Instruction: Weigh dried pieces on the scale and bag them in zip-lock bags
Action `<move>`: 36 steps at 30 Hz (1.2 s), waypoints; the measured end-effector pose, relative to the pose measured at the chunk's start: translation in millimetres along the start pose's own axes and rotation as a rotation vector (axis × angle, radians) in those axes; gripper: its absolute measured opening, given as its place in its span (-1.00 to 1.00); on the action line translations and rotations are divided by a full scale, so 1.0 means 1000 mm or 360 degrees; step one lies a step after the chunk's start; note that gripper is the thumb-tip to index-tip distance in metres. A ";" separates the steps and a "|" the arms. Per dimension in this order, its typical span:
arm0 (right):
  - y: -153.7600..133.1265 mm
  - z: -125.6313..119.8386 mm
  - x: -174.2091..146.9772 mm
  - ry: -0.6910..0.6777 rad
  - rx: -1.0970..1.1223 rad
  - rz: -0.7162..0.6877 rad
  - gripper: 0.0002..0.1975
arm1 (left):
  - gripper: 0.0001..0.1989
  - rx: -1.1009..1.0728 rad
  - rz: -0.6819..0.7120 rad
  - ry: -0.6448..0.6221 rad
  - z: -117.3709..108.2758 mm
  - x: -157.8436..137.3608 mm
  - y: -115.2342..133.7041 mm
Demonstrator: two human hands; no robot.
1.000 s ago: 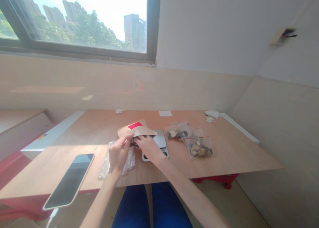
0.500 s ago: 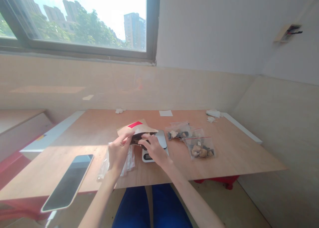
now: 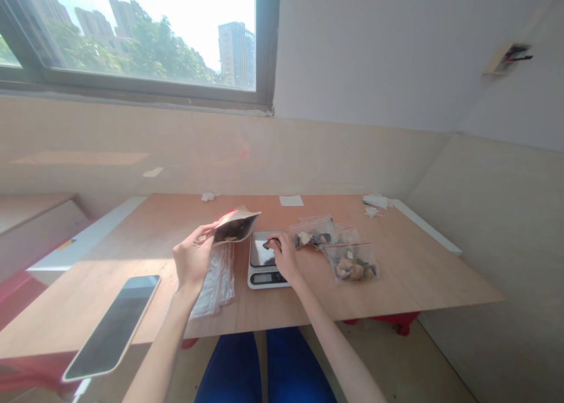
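My left hand (image 3: 194,253) grips the side of a brown paper pouch (image 3: 247,215), tilted with its dark mouth open toward me; a few pieces show inside. My right hand (image 3: 285,257) pinches a small dark, flat piece (image 3: 270,244) over the plate of a white kitchen scale (image 3: 255,268). Whether that piece touches the plate I cannot tell. The scale's display faces me, its reading too small to make out. Beneath my left hand and the pouch lies a stack of clear zip bags (image 3: 215,291).
Several filled zip bags (image 3: 352,265) holding brown and dark pieces lie right of the scale. A phone (image 3: 114,326) with a cable sits at the table's left front edge. Along the back are a white paper (image 3: 291,201) and crumpled white scraps (image 3: 376,201).
My right hand has come out of the pouch with a dark piece and moved over the scale. The pouch in my left hand has shifted left, uncovering the scale's plate.
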State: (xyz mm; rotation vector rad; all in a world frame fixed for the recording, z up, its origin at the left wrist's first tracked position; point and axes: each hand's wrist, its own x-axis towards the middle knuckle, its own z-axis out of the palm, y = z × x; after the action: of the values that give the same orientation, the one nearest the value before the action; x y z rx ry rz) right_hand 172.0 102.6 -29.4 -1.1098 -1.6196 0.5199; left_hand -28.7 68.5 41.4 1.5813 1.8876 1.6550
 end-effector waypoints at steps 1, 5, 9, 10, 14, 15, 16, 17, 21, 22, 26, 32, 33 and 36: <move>0.006 0.001 0.003 -0.0082 -0.0084 0.0018 -0.82 | -0.80 0.0001 -0.0010 -0.0004 -0.001 0.001 0.000; 0.017 -0.001 0.018 -0.0216 -0.0233 0.0077 -0.79 | -0.80 -0.0023 -0.0030 -0.0040 -0.002 0.000 0.000; 0.025 -0.009 0.029 -0.0126 0.0149 0.0315 -0.78 | -0.80 -0.0028 -0.0009 -0.0042 -0.003 -0.001 -0.002; 0.027 -0.011 0.031 -0.0108 0.0239 0.0380 -0.78 | -0.80 -0.0021 -0.0003 -0.0047 -0.003 -0.001 -0.002; 0.035 -0.016 0.032 -0.0143 0.0418 0.0522 -0.73 | -0.80 0.0003 0.0041 -0.0057 -0.003 -0.003 -0.004; 0.036 -0.017 0.031 -0.0160 0.0458 0.0548 -0.71 | -0.81 0.0004 0.0054 -0.0050 -0.003 -0.003 -0.005; 0.037 -0.018 0.031 -0.0175 0.0493 0.0570 -0.69 | -0.81 0.0003 0.0064 -0.0048 -0.003 -0.003 -0.006; 0.038 -0.019 0.031 -0.0187 0.0523 0.0590 -0.67 | -0.82 0.0000 0.0067 -0.0048 -0.003 -0.004 -0.007; 0.041 -0.024 0.032 -0.0212 0.0572 0.0658 -0.63 | -0.81 -0.0027 0.0033 -0.0077 -0.003 -0.004 -0.008; 0.042 -0.024 0.033 -0.0213 0.0566 0.0672 -0.63 | -0.81 -0.0035 0.0021 -0.0084 -0.003 -0.004 -0.008; 0.046 -0.025 0.033 -0.0230 0.0483 0.0687 -0.69 | -0.81 -0.0049 -0.0014 -0.0094 -0.004 -0.005 -0.008; 0.032 -0.029 0.026 -0.0122 0.0247 0.0483 -0.77 | -0.81 -0.0021 0.0026 -0.0092 -0.004 -0.005 -0.009; 0.027 -0.029 0.022 -0.0123 0.0159 0.0400 -0.74 | -0.81 -0.0012 0.0035 -0.0088 -0.004 -0.005 -0.009; 0.016 -0.026 0.006 -0.0266 -0.0196 0.0036 -0.65 | -0.81 0.0012 0.0049 -0.0083 -0.005 -0.007 -0.009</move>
State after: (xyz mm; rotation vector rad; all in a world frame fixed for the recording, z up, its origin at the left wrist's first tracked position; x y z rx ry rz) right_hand 201.6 110.3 -29.8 -1.2034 -1.8060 0.5458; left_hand -34.6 62.1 32.3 1.6478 1.8555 1.6046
